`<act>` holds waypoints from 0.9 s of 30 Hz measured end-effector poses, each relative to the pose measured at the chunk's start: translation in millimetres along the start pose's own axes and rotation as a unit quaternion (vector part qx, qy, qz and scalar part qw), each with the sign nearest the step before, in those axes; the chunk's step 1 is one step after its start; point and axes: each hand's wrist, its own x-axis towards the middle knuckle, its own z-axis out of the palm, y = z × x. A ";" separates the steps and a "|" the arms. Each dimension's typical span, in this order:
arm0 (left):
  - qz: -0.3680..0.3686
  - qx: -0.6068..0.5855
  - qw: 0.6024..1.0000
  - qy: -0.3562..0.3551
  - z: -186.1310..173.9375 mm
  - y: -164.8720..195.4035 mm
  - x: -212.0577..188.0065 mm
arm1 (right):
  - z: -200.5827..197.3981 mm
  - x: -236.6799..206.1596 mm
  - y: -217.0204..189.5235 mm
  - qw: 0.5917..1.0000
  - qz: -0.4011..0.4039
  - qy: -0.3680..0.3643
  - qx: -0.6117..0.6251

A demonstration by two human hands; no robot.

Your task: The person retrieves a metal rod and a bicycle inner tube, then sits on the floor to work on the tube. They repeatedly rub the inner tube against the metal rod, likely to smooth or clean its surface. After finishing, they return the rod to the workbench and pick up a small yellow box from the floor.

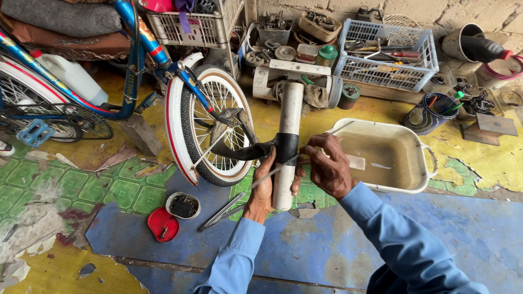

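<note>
We had the blue bicycle [109, 71] lying up and left of our hands, its white-rimmed wheel [210, 122] just left of the left hand. Right of the right hand sat the cream basin [417, 163] with murky water in it. Beyond both hands, against the wall, were a white basket [381, 60] of tools and a clutter of tins and parts.

Work piece: a white pipe [287, 125] propped upright between our hands, with black inner tube [256, 149] stretched over its middle as a dark band, the loose end trailing left toward the wheel.

Left hand [265, 188] was wrapped around the pipe's lower part, thumb pressing the rubber in place. Right hand [327, 163] pinched a thin metal rod [272, 175], laid flat across the rubber band.

Our read: tube was already out of the tyre and mounted on the pipe, and surface prep of the rubber looked in progress. No patch was visible on it. Below-left of the left hand, an open small tin [183, 206] and its red lid [163, 224] lay ready, metal levers [220, 212] beside them. Patching and refitting appeared still left.
</note>
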 end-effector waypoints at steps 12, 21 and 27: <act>-0.001 0.034 0.999 -0.001 1.1 -0.7 -2.4 | -3.9 0.9 -7.3 0.998 0.032 0.028 -0.041; 0.017 0.054 0.998 0.013 1.2 0.3 -3.6 | 3.1 2.9 -2.7 0.998 0.031 0.043 -0.037; 0.024 0.098 0.994 0.034 6.0 -0.3 -5.0 | -3.9 1.8 -4.9 0.998 0.052 0.030 -0.013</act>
